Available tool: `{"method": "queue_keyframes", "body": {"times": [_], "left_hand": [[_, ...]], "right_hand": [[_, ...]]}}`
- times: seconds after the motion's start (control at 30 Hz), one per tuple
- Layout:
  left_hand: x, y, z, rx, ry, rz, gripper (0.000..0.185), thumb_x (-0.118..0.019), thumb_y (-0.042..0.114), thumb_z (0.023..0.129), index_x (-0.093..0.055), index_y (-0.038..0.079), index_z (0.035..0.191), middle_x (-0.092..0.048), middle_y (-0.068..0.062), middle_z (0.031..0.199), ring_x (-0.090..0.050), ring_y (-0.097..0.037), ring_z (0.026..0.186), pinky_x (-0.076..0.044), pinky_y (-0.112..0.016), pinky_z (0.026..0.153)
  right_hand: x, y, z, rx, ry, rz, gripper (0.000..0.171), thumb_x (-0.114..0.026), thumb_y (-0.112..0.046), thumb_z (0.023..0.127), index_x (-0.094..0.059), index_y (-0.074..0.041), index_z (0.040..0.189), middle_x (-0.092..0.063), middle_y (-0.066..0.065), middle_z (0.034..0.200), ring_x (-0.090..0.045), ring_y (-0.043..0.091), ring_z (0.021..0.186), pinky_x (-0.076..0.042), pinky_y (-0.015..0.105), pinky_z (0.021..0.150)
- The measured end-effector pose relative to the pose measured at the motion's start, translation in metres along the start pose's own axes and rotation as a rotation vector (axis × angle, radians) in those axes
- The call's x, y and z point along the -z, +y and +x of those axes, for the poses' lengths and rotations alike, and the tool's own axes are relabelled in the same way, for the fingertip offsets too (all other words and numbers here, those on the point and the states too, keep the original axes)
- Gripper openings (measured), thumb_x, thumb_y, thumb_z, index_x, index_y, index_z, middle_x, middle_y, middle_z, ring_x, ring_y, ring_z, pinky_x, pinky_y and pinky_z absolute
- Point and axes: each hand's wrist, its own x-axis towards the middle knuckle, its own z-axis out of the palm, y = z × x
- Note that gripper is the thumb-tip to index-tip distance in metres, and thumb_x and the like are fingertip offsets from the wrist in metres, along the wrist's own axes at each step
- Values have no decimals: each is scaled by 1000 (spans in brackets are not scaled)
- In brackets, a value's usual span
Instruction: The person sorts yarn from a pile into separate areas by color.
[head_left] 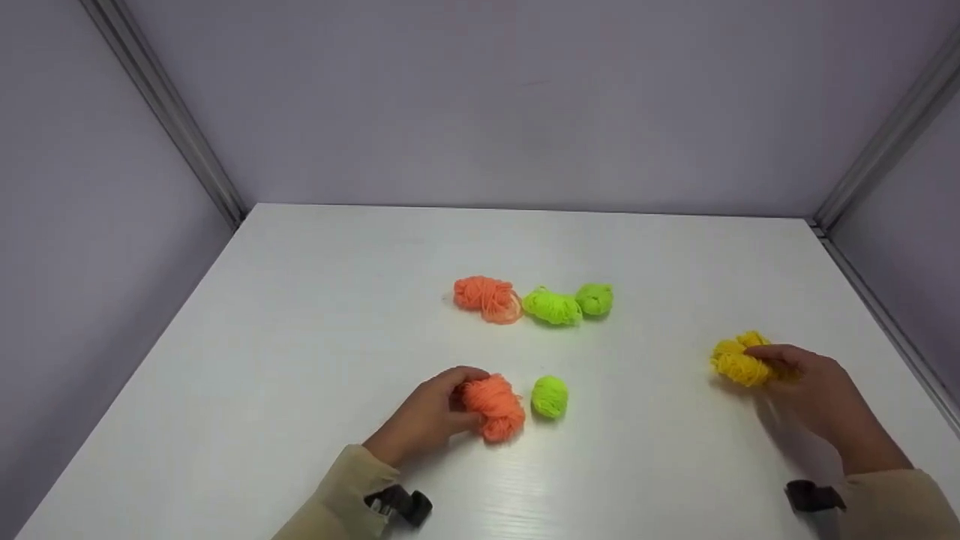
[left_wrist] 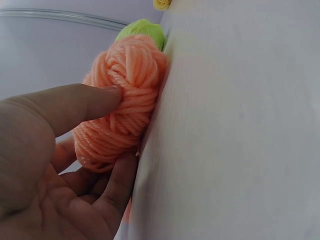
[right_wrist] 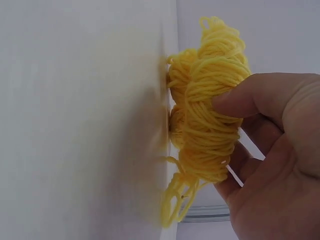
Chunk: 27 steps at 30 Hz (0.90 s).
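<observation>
My left hand (head_left: pixel 427 420) grips an orange yarn bundle (head_left: pixel 495 405) on the white table (head_left: pixel 300 337), thumb on top and fingers beneath (left_wrist: pixel 107 195); the same orange yarn bundle (left_wrist: pixel 125 100) fills the left wrist view. A small green yarn ball (head_left: pixel 550 396) lies just right of it, and shows behind it as the green ball (left_wrist: pixel 142 30). My right hand (head_left: pixel 814 390) pinches a yellow yarn bundle (head_left: pixel 739 360) at the table's right side; in the right wrist view the thumb (right_wrist: pixel 250 97) presses the yellow yarn bundle (right_wrist: pixel 210 110), which rests on the table.
Further back at the centre lie another orange yarn bundle (head_left: pixel 487 298) and two green yarn balls (head_left: pixel 553 306) (head_left: pixel 595 298) in a row. Grey walls with metal corner rails (head_left: pixel 172 120) enclose the table on three sides.
</observation>
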Motion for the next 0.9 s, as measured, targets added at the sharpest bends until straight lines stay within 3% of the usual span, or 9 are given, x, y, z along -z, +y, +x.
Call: {"method": "queue_keyframes", "body": {"times": [0.23,0.57,0.9], "left_hand": [[-1,-1,1,0,-9,3,50,-77,13,88,-60,24,133,-61,6,126,-57,-15,110,-47,-40,99],[1,1,-3,3,10,12,51,-77,10,86,-60,22,133,-60,5,128,-57,-15,112,-46,-41,100],[0,1,1,6,7,13,50,-78,11,86,-60,21,132,-62,4,117,-58,-16,106,-48,-41,97]], "right_hand": [[-1,5,2,-64,-21,1,55,-61,4,92,-50,-3,145,-26,36,155,-18,60,140,-22,74,107],[-5,8,7,11,29,-70,48,-65,4,90,-56,1,137,-37,37,148,-27,61,135,-29,73,104],[1,11,5,6,2,-29,50,-67,-2,92,-53,0,140,-37,35,149,-26,59,137,-30,73,103]]}}
